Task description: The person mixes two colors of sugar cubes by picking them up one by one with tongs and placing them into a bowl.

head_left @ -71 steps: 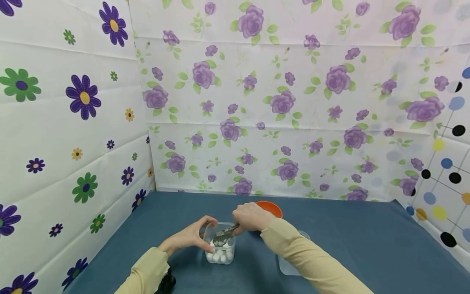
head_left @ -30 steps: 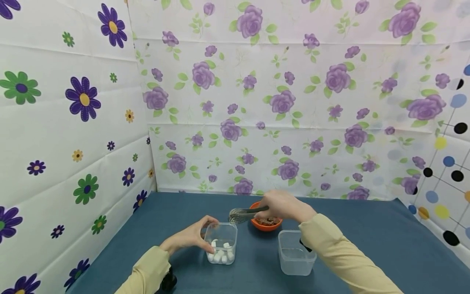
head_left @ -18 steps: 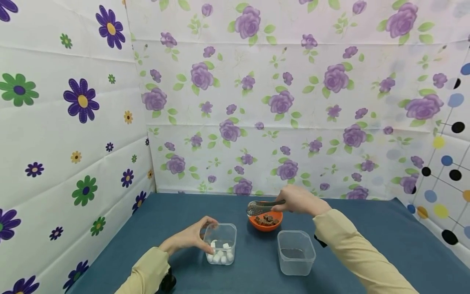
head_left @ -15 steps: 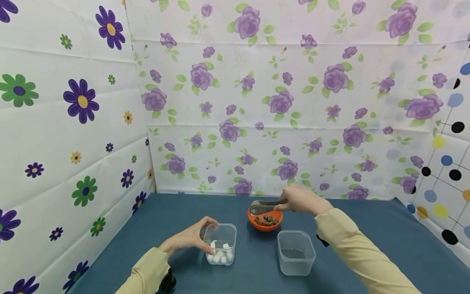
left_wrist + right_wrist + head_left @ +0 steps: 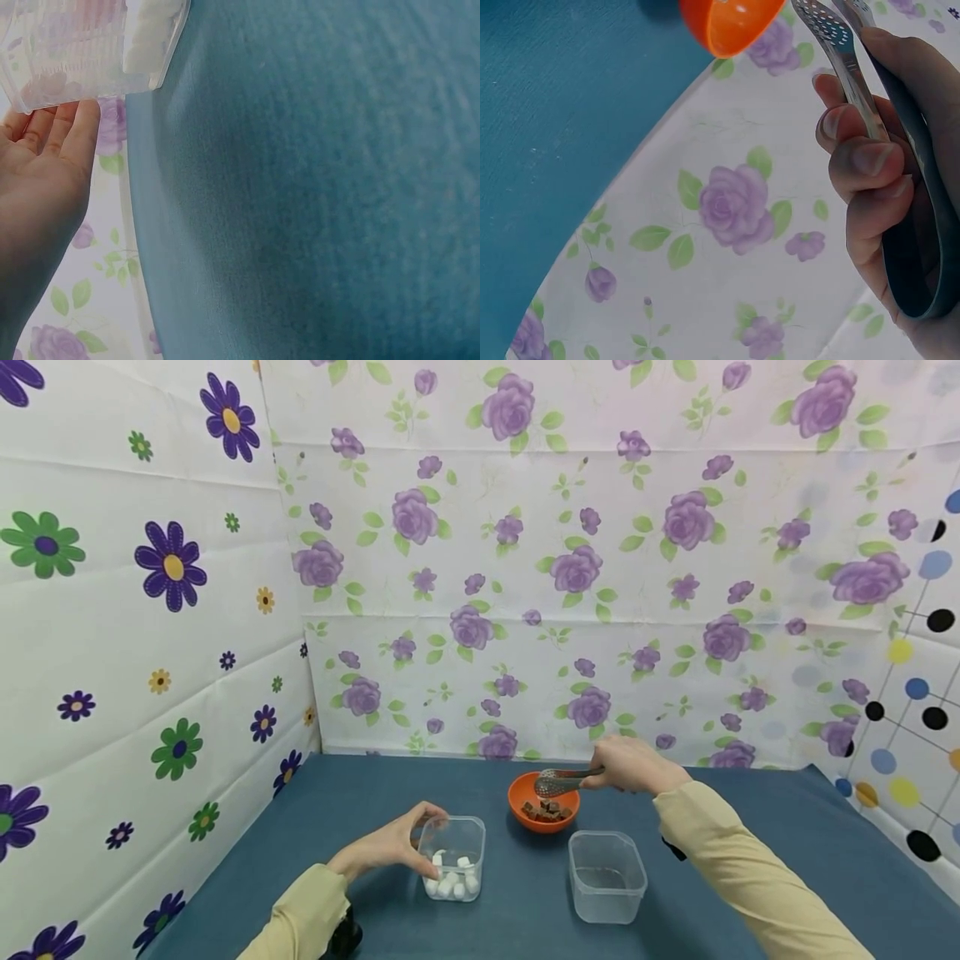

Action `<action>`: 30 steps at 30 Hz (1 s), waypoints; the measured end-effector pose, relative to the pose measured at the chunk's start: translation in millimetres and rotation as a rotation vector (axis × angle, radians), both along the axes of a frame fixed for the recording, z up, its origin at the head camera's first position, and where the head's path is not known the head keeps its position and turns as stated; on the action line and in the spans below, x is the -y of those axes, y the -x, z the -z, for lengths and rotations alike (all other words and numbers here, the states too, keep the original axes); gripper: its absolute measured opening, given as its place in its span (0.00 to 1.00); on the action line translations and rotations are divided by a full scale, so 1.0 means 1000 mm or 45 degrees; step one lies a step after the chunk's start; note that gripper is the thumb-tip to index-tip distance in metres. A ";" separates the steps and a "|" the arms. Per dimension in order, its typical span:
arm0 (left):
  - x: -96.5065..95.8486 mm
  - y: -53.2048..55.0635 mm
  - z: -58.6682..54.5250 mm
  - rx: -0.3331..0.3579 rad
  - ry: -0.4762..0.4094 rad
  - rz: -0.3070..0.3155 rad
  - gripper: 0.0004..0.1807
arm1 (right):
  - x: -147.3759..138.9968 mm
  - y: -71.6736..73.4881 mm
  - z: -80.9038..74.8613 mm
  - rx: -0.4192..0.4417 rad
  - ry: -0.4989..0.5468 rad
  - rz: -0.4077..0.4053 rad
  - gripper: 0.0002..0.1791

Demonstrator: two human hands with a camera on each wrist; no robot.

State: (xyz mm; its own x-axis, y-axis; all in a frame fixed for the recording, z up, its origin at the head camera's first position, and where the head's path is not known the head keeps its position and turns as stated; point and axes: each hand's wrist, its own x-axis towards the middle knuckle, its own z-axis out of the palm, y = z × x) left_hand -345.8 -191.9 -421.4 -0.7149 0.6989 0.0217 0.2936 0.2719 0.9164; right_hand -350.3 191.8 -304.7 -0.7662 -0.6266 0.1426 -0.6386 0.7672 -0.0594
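My left hand (image 5: 386,850) holds the left side of a clear plastic container (image 5: 472,837), thumb in front and fingers behind. Small white marshmallow-like pieces (image 5: 452,887) lie in its bottom. In the left wrist view, the fingers of my left hand (image 5: 45,172) touch the container's wall (image 5: 64,94). My right hand (image 5: 633,764) grips metal tongs (image 5: 570,783) with perforated heads, over the right part of an orange bowl (image 5: 517,810). Brown cubes (image 5: 546,812) sit in that bowl. The right wrist view shows fingers and thumb around the tongs (image 5: 919,142), whose heads stand slightly apart with nothing visible between them.
A second clear plastic container (image 5: 606,893), with nothing seen inside, stands at the right, in front of the bowl. A blue cloth (image 5: 517,927) covers the table. Flowered sheets (image 5: 525,568) hang behind and at the sides.
The tongs have left the container of white pieces and moved right and back over the orange bowl with my right hand. My left hand has stayed on its container.
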 end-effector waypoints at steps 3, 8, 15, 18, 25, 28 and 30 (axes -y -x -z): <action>0.000 0.001 0.000 -0.004 -0.005 0.008 0.38 | -0.001 0.000 0.001 0.002 0.007 -0.002 0.22; 0.000 0.001 0.001 -0.004 -0.008 0.009 0.38 | -0.001 0.000 0.003 0.038 0.030 0.003 0.22; -0.001 0.001 0.000 -0.015 -0.002 0.027 0.39 | -0.001 0.001 0.005 0.085 0.030 0.056 0.20; 0.000 0.001 -0.001 -0.010 0.002 0.024 0.39 | 0.000 0.002 0.005 0.076 0.035 0.049 0.21; -0.001 0.001 -0.001 -0.009 -0.005 0.019 0.38 | 0.003 -0.001 0.003 0.029 0.020 0.015 0.23; -0.001 0.001 -0.001 -0.009 -0.001 0.012 0.38 | 0.010 -0.005 -0.001 -0.026 0.011 -0.044 0.25; -0.001 0.001 -0.001 -0.003 -0.003 0.007 0.38 | 0.018 -0.008 -0.004 -0.060 -0.003 -0.066 0.23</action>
State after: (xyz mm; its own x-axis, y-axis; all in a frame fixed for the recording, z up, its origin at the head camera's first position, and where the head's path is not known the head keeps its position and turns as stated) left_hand -346.4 -191.2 -420.1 -0.7113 0.7025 0.0248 0.2968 0.2681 0.9165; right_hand -342.5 174.3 -301.2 -0.7249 -0.6659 0.1765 -0.6797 0.7330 -0.0263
